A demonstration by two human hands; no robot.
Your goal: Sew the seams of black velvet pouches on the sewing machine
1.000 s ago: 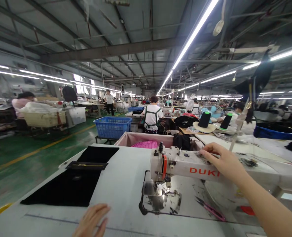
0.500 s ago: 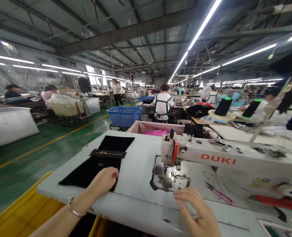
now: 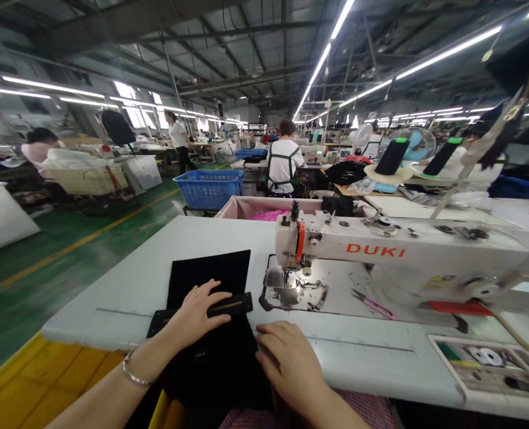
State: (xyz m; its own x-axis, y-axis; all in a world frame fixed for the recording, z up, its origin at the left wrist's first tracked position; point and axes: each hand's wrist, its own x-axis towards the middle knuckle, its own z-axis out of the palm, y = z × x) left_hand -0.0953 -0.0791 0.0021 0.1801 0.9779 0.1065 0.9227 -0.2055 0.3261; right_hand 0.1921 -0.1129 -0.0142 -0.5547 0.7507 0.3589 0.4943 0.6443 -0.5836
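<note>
A black fabric piece (image 3: 219, 357) lies on the left part of the sewing table, its near end hanging over the front edge toward my lap. Across it runs a dark strip with a gold-coloured zipper (image 3: 232, 305). My left hand (image 3: 200, 311), with a bracelet on its wrist, rests flat over the strip and fabric, fingers spread. Beside the fabric's right edge is my right hand (image 3: 288, 357), fingers loosely stretched and touching the table by that edge. To the right stands a white sewing machine (image 3: 380, 250) marked DUKI; its needle area (image 3: 295, 289) has no fabric under it.
Pink-handled snips (image 3: 376, 305) lie under the machine arm. A bobbin tray (image 3: 483, 363) is set in at the right. Yellow bins (image 3: 58, 375) stand below left. Behind the table are a pink-lined bin (image 3: 232, 208), a blue basket (image 3: 210, 187) and a seated person (image 3: 283, 161).
The black fabric has slid toward me and right, turned slightly, its near end now over the edge. My left hand moved onto the strip; my right hand moved left to the fabric's edge.
</note>
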